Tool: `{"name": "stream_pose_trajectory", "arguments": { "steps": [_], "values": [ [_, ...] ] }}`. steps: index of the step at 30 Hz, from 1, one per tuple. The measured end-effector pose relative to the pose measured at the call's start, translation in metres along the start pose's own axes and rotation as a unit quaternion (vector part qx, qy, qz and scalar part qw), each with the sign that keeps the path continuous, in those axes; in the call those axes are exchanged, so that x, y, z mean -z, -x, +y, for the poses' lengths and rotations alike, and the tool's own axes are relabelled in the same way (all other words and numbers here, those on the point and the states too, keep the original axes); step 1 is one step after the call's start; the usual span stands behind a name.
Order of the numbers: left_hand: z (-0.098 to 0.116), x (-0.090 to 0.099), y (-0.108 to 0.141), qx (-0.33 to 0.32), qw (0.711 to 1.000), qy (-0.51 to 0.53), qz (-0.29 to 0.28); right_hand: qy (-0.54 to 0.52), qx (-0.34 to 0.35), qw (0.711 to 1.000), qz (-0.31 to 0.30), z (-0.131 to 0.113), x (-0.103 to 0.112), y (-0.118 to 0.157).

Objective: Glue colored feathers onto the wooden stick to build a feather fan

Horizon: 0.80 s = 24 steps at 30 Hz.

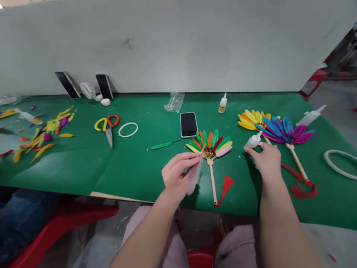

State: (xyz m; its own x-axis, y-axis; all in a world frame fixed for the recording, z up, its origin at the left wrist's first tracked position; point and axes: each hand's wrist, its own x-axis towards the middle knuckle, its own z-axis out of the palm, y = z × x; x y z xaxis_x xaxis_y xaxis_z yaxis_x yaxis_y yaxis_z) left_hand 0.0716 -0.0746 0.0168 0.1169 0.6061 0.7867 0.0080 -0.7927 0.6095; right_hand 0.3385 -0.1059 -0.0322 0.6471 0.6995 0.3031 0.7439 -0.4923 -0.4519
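Feather fan (210, 161), green tabletop (137, 166), grey partition behind (157, 40), red stools (45, 254).

Feather fan (210, 144), pale pink feather (194, 179) and white glue bottle (253, 141)
Fan's lying flat on the green tabletop (131, 167) — green, orange, red, yellow and pink plumes spread out, wooden handle towards the wearer, red tassel beside it. Loose feather hangs quill-up from the left hand (179, 173); the bottle's tilted in the right hand (266, 155) — nozzle up.
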Motion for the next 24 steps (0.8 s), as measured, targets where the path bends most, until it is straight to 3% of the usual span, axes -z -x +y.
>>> {"name": "stream_pose_trajectory", "arguments": {
  "steps": [3,6,9,12,16,18,20,24],
  "values": [
    [0.001,0.002,0.003,-0.054,0.996,-0.031,-0.056,-0.042,-0.018,0.999,0.003,-0.008,0.004,0.004],
    [0.003,0.0,0.009,-0.107,0.987,-0.065,-0.098,-0.184,-0.078,0.979,0.03,-0.022,0.012,0.013],
    [0.004,-0.002,0.016,-0.147,0.978,-0.093,-0.112,-0.366,-0.086,0.924,0.075,-0.034,0.019,0.021],
    [0.004,-0.002,0.022,-0.177,0.968,-0.106,-0.141,-0.484,-0.109,0.862,0.099,-0.042,0.031,0.022],
    [0.003,0.001,0.022,-0.197,0.955,-0.118,-0.189,-0.621,-0.079,0.778,0.054,-0.058,0.07,0.015],
    [0.004,0.002,0.019,-0.205,0.949,-0.12,-0.209,-0.666,-0.04,0.745,0.003,-0.07,0.092,0.011],
    [0.008,0.002,0.015,-0.211,0.943,-0.12,-0.225,-0.695,-0.03,0.718,-0.01,-0.08,0.107,0.011],
    [0.017,0.001,0.008,-0.218,0.939,-0.116,-0.24,-0.751,-0.069,0.657,0.003,-0.085,0.101,0.018]
  ]
}}
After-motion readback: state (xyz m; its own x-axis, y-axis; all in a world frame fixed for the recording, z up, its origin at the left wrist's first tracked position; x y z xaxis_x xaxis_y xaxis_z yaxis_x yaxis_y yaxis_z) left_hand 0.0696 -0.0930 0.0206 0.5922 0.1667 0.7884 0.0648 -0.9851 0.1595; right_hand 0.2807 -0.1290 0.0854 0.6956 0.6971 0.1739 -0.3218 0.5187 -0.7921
